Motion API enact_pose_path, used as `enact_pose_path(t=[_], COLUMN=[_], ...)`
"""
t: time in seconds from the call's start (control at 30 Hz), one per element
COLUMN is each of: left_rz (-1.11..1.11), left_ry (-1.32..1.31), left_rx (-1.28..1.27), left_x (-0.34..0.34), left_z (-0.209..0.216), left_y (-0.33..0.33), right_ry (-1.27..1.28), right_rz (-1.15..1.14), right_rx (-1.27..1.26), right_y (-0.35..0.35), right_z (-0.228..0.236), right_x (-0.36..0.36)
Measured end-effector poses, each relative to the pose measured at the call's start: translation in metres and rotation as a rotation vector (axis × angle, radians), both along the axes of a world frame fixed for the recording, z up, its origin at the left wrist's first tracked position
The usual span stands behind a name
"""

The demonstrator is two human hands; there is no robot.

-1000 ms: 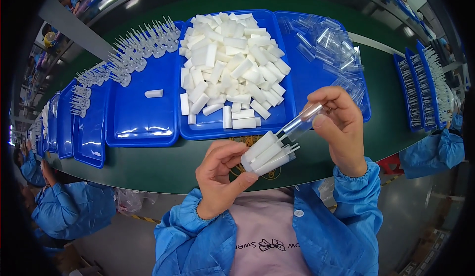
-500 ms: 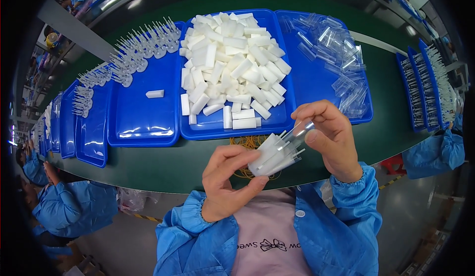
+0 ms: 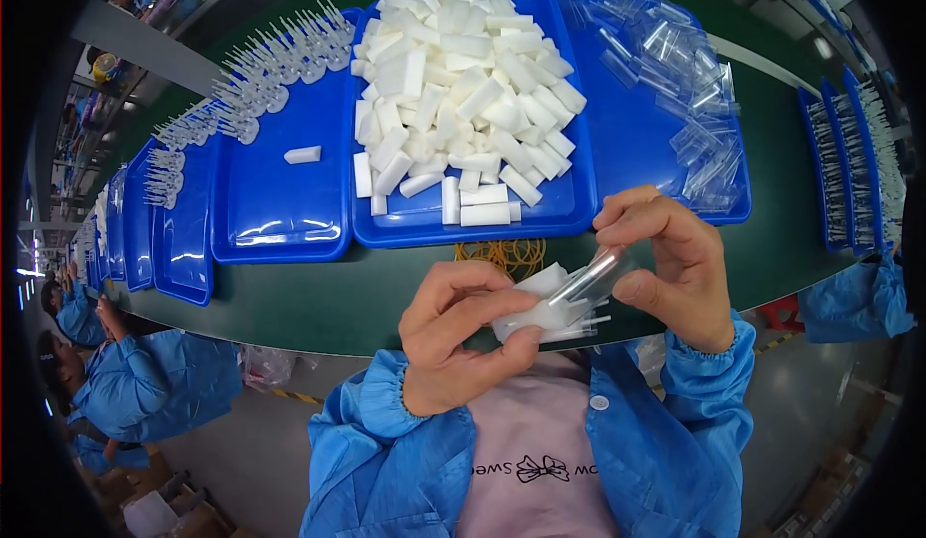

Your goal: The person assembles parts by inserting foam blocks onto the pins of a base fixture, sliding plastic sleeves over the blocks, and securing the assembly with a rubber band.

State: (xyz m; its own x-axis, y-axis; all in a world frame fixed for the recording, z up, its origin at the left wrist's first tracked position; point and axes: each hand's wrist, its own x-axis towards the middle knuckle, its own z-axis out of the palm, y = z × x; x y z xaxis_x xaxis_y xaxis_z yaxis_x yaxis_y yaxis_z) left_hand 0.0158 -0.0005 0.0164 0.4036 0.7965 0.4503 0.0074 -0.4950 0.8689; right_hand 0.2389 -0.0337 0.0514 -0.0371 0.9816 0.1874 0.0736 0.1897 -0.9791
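Observation:
My left hand (image 3: 468, 331) is closed around the base of a white plastic piece (image 3: 526, 324) with thin prongs, a white block and clear sleeves on it; its fingers partly hide the base. In my right hand (image 3: 670, 263), thumb and fingertips grip the upper end of a clear tube (image 3: 590, 285), whose lower end meets the white piece. Ahead of my hands, a blue tray (image 3: 453, 239) bears a heap of white foam-like blocks (image 3: 463, 85). Clear tubes (image 3: 666, 66) lie strewn over the blue tray (image 3: 627, 143) to the right.
Pronged white pieces (image 3: 275, 75) line the far edges of blue trays (image 3: 280, 201) at left, with one loose block (image 3: 303, 155) there. Rubber bands (image 3: 502, 256) lie before the centre tray. Upright filled trays (image 3: 844, 167) stand at right. A co-worker in blue (image 3: 164, 379) is at left.
The clear tube in my right hand has come down against the white piece in my left. Both hands have shifted slightly right in the picture, and the view has tilted a little.

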Motion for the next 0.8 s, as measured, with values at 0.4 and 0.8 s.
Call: enact_pose_path(t=[0.4,0.8], left_rz=[0.069,0.045], left_ry=[0.047,0.039], left_rx=[-0.034,-0.160], left_x=[-0.004,-0.006], left_z=[-0.007,-0.012], left_y=[0.004,0.010], right_ry=[-0.279,-0.264], right_rz=[-0.083,-0.144], right_rx=[0.172,0.252], right_y=[-0.012,-0.015], right_z=[0.000,-0.015], right_x=[-0.012,-0.024])
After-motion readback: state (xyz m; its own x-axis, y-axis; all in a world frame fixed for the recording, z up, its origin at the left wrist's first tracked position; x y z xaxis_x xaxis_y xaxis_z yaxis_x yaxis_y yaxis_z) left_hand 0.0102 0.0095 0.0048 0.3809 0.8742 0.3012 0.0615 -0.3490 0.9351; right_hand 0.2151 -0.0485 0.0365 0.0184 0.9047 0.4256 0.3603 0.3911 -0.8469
